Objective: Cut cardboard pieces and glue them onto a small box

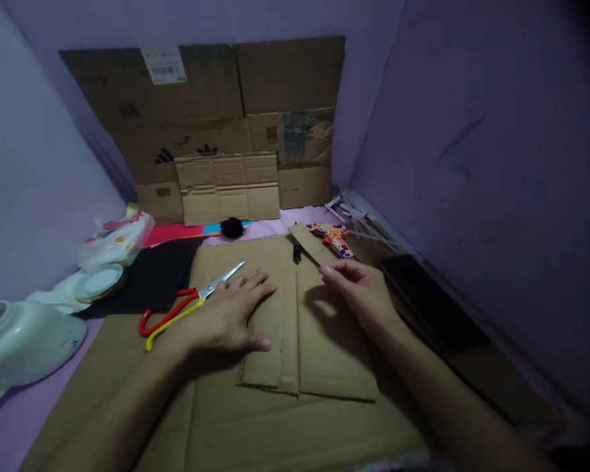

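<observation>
My left hand (231,311) lies with fingers spread on the left side of a folded piece of cardboard (337,347), its thumb pointing right. Between thumb and forefinger my right hand (358,292) pinches the near end of a narrow cardboard strip (309,242), just above that piece's far right corner. Scissors (204,293) with red and yellow handles rest partly under my left wrist, blades open and pointing away. A small black object (297,253) sits beside the strip. Behind the strip is a floral-patterned item (332,237).
A large cardboard sheet (142,387) covers the work surface. Another cardboard panel (201,85) leans on the back wall, near a black pompom-like ball (233,227). Left are a white pot (34,341), a round lid (98,282) and black sheets (152,272). A dark phone-like slab (432,301) lies right.
</observation>
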Demonstrator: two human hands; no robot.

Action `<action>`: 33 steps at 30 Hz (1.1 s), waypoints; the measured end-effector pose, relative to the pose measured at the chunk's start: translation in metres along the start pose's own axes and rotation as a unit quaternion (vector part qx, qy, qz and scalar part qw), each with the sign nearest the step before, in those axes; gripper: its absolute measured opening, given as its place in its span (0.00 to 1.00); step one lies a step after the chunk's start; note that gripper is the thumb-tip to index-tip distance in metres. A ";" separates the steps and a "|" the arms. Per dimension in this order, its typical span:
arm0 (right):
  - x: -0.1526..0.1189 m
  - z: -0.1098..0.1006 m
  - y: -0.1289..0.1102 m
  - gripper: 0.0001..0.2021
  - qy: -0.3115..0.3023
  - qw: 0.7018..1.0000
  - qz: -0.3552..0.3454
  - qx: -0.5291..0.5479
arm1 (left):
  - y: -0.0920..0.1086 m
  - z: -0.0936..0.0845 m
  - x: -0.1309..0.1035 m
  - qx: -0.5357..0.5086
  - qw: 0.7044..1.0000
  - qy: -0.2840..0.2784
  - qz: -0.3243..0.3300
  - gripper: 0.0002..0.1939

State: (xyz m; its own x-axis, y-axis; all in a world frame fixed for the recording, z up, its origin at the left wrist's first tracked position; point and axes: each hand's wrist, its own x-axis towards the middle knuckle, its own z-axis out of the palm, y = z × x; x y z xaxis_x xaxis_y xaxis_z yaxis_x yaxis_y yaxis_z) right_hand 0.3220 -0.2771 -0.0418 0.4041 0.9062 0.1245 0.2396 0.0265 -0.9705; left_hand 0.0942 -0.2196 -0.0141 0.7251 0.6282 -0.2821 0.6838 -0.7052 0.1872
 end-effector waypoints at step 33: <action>0.079 0.017 -0.051 0.07 0.031 0.930 -0.340 -0.136 | 0.003 -0.004 0.001 -0.019 1.000 0.012 0.013 0.47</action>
State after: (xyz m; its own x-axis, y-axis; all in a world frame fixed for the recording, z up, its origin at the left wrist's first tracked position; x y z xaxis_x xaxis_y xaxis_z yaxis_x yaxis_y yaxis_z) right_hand 0.3265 -0.1993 0.0138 0.1249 0.6928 0.7102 0.6696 0.4694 -0.5756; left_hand 0.0972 -0.2193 -0.0102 0.7440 0.6183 -0.2533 0.6671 -0.7089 0.2292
